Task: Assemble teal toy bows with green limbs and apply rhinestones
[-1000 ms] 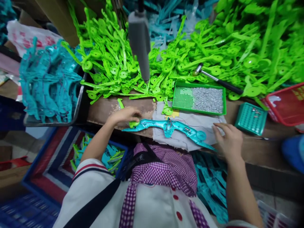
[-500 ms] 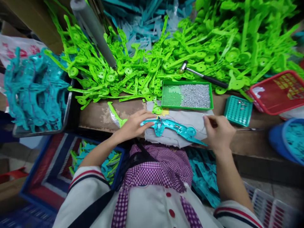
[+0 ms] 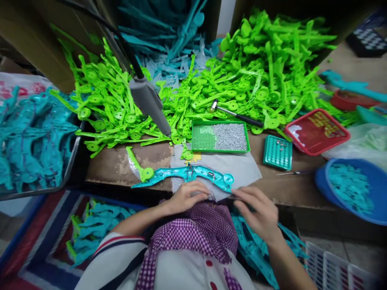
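A turquoise bow-shaped plastic shell (image 3: 173, 173) lies across a grey cloth (image 3: 248, 167) at the bench edge, with thin wires and a small dark part inside it. My left hand (image 3: 189, 197) is just below its middle, fingers curled together; a small pale bit shows at the fingertips, too small to name. My right hand (image 3: 258, 211) is by the shell's right tip, fingers apart, with nothing visible in it. A lime-green arm piece (image 3: 147, 174) overlaps the shell's left part. Another lime-green piece (image 3: 187, 154) lies just above the shell.
A grey powered screwdriver (image 3: 151, 102) hangs over heaped lime-green parts (image 3: 238, 86). Behind the cloth are a green tray (image 3: 201, 137) of small metal pieces and a hammer (image 3: 238, 116). To the right are a teal box (image 3: 277, 153), red basket (image 3: 317, 133) and blue tub (image 3: 323, 189).
My left hand has left the shell's left part and moved below its middle. My right hand has gone from a raised pinch to spread fingers at the right tip. The view has shifted.
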Demonstrator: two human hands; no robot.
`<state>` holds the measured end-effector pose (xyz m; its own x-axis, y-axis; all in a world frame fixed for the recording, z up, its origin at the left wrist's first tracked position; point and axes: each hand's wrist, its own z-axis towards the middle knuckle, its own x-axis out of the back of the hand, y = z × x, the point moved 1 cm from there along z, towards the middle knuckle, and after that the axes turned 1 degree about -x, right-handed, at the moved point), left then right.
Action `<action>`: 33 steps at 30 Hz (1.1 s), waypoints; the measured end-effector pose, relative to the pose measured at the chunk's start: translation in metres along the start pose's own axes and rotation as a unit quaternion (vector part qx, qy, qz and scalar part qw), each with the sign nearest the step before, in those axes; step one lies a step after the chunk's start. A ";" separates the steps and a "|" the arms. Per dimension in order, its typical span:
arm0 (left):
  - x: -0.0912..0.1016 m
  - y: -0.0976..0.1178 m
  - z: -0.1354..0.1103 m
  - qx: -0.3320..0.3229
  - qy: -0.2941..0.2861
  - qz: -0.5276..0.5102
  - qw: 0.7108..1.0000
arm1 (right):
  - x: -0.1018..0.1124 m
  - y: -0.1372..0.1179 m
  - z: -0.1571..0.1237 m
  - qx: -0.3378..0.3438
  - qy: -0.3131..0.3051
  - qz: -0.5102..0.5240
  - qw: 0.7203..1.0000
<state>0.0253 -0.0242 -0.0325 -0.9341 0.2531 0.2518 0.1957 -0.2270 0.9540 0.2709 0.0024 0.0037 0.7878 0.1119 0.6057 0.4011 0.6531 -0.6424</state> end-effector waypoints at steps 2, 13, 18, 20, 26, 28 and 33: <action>-0.001 0.000 -0.011 -0.004 0.053 0.010 0.999 | 0.000 -0.001 0.011 -0.053 -0.028 0.031 0.998; 0.019 0.001 -0.040 -0.068 0.128 0.128 0.981 | -0.077 -0.015 0.010 -0.129 -0.173 0.190 0.958; 0.019 -0.002 -0.040 -0.042 0.067 0.184 0.980 | -0.065 -0.014 0.015 -0.104 -0.144 0.114 0.978; 0.018 -0.003 -0.032 -0.055 0.089 0.214 0.971 | -0.058 -0.010 0.022 -0.083 -0.114 0.081 0.987; 0.018 0.010 0.000 0.017 0.176 0.142 0.974 | -0.036 0.011 0.038 -0.096 -0.067 0.046 0.992; 0.015 0.016 0.009 0.062 0.107 0.062 0.990 | -0.032 0.018 0.046 -0.111 -0.051 0.076 0.990; 0.013 0.016 0.016 0.105 -0.010 0.007 0.994 | -0.027 0.044 0.081 -0.080 -0.184 0.138 0.970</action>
<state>0.0215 -0.0091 -0.0116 -0.9249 0.2709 0.2669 0.2690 -0.0300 0.9627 0.2297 0.0891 -0.0027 0.6671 0.5453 0.5076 0.2882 0.4393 -0.8508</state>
